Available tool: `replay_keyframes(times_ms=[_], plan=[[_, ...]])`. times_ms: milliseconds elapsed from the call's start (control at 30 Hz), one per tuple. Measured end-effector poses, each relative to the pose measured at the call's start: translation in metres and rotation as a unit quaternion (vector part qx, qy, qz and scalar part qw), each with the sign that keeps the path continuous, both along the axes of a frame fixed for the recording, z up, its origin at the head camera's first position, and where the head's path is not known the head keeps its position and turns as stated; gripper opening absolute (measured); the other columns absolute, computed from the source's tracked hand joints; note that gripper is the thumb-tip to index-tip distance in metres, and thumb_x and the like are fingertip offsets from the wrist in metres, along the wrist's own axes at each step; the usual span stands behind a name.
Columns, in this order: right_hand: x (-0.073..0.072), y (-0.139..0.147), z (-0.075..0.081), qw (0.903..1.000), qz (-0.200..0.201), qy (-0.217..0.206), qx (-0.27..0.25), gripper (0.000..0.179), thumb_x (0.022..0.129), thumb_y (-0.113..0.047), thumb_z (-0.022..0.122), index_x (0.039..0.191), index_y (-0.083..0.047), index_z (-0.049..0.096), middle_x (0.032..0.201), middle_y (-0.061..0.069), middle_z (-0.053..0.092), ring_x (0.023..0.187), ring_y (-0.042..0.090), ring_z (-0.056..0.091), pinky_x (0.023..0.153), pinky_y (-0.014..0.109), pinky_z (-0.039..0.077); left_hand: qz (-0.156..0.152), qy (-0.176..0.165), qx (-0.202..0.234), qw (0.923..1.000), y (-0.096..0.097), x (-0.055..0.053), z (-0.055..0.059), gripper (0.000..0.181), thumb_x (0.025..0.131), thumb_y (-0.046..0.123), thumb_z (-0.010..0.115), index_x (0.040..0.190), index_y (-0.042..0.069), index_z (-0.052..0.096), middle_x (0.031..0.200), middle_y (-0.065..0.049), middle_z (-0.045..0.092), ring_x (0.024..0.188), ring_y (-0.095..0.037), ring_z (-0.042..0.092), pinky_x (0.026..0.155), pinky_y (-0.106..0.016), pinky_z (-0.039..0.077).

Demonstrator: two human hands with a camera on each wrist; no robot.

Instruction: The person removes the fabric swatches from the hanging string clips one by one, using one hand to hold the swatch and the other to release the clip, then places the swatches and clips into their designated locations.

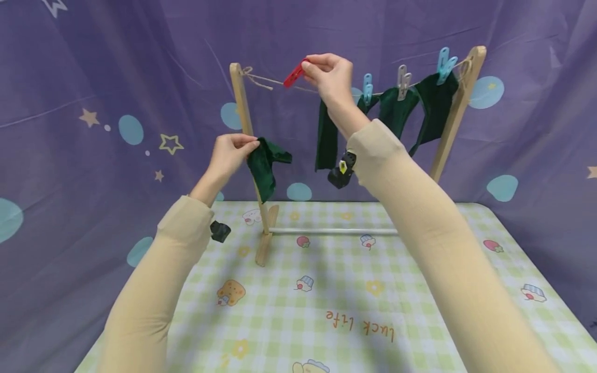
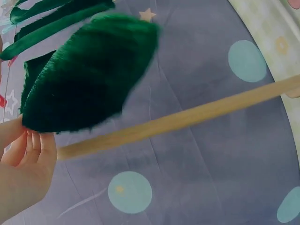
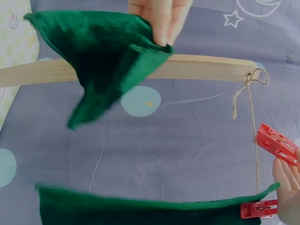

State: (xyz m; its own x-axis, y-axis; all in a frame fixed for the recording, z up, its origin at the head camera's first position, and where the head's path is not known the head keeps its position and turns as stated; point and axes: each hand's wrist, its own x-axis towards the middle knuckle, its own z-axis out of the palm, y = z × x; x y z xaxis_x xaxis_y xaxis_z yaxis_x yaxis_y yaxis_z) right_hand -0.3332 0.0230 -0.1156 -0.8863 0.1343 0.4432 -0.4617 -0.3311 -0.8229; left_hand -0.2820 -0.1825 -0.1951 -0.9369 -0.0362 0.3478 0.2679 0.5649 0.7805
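Observation:
My left hand (image 1: 230,153) pinches a small dark green velvety cloth (image 1: 266,168) by its upper corner, and the rest hangs down in front of the left wooden post. Higher up, my right hand (image 1: 333,77) holds a red clothespin (image 1: 295,75) between thumb and fingers, close to the twine line (image 1: 266,80). In the right wrist view, a second red clothespin (image 3: 255,208) clips a long green cloth (image 3: 140,211) to that line, just below my right fingers. The loose cloth (image 2: 93,79) looks folded over in the left wrist view; its exact shape is unclear.
Further right, more green cloths (image 1: 436,109) hang from blue clothespins (image 1: 367,88) and a grey clothespin (image 1: 403,83). Wooden posts (image 1: 240,98) carry the line, joined low by a white rod (image 1: 331,231). A checkered tablecloth (image 1: 280,321) lies below; a purple curtain (image 1: 154,62) hangs behind.

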Motion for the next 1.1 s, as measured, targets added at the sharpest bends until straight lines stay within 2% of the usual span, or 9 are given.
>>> replay_keyframes(times_ms=[133, 200, 367, 400, 533, 700, 800, 967, 1100], plan=[[-0.002, 0.004, -0.001, 0.9999, 0.003, 0.005, -0.010, 0.016, 0.073, 0.006, 0.067, 0.089, 0.009, 0.064, 0.082, 0.015, 0.065, 0.070, 0.017, 0.063, 0.071, 0.027, 0.052, -0.003, -0.015, -0.024, 0.9996, -0.005, 0.003, -0.004, 0.030, 0.087, 0.023, 0.058, 0.106, 0.001, 0.064, 0.101, -0.014, 0.064, 0.067, -0.002, 0.054, 0.062, -0.019, 0.046], [-0.008, 0.007, -0.003, 0.9998, 0.012, 0.003, -0.016, 0.017, 0.072, 0.005, 0.068, 0.088, 0.008, 0.065, 0.083, 0.014, 0.065, 0.071, 0.017, 0.064, 0.072, 0.028, 0.052, -0.008, -0.021, -0.025, 0.9994, -0.008, 0.004, -0.005, 0.030, 0.087, 0.023, 0.057, 0.106, 0.001, 0.064, 0.102, -0.014, 0.064, 0.068, -0.002, 0.054, 0.063, -0.020, 0.046], [0.006, 0.018, -0.003, 0.9993, 0.033, 0.000, -0.020, 0.023, 0.071, 0.002, 0.069, 0.093, 0.008, 0.064, 0.085, 0.013, 0.065, 0.074, 0.018, 0.064, 0.073, 0.027, 0.052, -0.022, -0.040, -0.043, 0.9981, -0.013, 0.009, -0.009, 0.031, 0.088, 0.024, 0.056, 0.105, 0.000, 0.063, 0.099, -0.013, 0.064, 0.067, -0.004, 0.054, 0.062, -0.020, 0.046], [0.017, 0.019, -0.002, 0.9992, 0.035, 0.000, -0.019, 0.023, 0.072, 0.003, 0.068, 0.094, 0.009, 0.063, 0.084, 0.013, 0.065, 0.074, 0.018, 0.064, 0.073, 0.027, 0.051, -0.025, -0.043, -0.051, 0.9975, -0.015, 0.010, -0.010, 0.031, 0.088, 0.025, 0.055, 0.105, 0.001, 0.063, 0.098, -0.012, 0.065, 0.067, -0.004, 0.054, 0.061, -0.020, 0.045], [0.028, 0.025, -0.010, 0.9981, 0.058, 0.003, -0.020, 0.024, 0.072, 0.004, 0.068, 0.095, 0.010, 0.063, 0.086, 0.013, 0.065, 0.075, 0.018, 0.064, 0.074, 0.028, 0.051, -0.032, -0.048, -0.084, 0.9948, -0.022, 0.014, -0.017, 0.031, 0.089, 0.025, 0.053, 0.105, 0.001, 0.064, 0.091, -0.010, 0.065, 0.066, -0.006, 0.051, 0.058, -0.021, 0.043], [0.042, 0.032, -0.027, 0.9969, 0.077, 0.002, 0.018, 0.028, 0.074, 0.000, 0.067, 0.100, 0.009, 0.061, 0.096, 0.014, 0.064, 0.083, 0.019, 0.063, 0.076, 0.028, 0.050, -0.033, -0.081, -0.087, 0.9923, -0.033, 0.018, -0.029, 0.032, 0.090, 0.027, 0.051, 0.106, 0.002, 0.063, 0.080, -0.001, 0.061, 0.063, -0.009, 0.046, 0.056, -0.024, 0.040], [0.048, 0.037, -0.040, 0.9959, 0.086, 0.007, 0.029, 0.029, 0.075, 0.000, 0.066, 0.102, 0.010, 0.060, 0.096, 0.014, 0.063, 0.083, 0.019, 0.063, 0.078, 0.029, 0.050, -0.040, -0.102, -0.088, 0.9901, -0.041, 0.020, -0.038, 0.033, 0.091, 0.028, 0.050, 0.107, 0.003, 0.062, 0.071, 0.003, 0.055, 0.059, -0.010, 0.042, 0.055, -0.025, 0.039], [0.055, 0.050, -0.066, 0.9932, 0.111, 0.015, 0.031, 0.031, 0.077, 0.002, 0.064, 0.105, 0.013, 0.057, 0.089, 0.011, 0.064, 0.080, 0.018, 0.064, 0.079, 0.032, 0.050, -0.057, -0.117, -0.082, 0.9881, -0.051, 0.025, -0.055, 0.031, 0.092, 0.026, 0.049, 0.107, 0.001, 0.060, 0.058, 0.001, 0.042, 0.051, -0.010, 0.037, 0.052, -0.026, 0.036], [0.060, 0.064, -0.086, 0.9907, 0.126, 0.012, 0.049, 0.032, 0.078, 0.001, 0.064, 0.108, 0.012, 0.056, 0.090, 0.008, 0.065, 0.081, 0.017, 0.064, 0.081, 0.034, 0.048, -0.064, -0.127, -0.078, 0.9867, -0.058, 0.030, -0.069, 0.030, 0.092, 0.024, 0.048, 0.107, 0.000, 0.059, 0.061, 0.000, 0.045, 0.052, -0.011, 0.038, 0.052, -0.027, 0.036]])
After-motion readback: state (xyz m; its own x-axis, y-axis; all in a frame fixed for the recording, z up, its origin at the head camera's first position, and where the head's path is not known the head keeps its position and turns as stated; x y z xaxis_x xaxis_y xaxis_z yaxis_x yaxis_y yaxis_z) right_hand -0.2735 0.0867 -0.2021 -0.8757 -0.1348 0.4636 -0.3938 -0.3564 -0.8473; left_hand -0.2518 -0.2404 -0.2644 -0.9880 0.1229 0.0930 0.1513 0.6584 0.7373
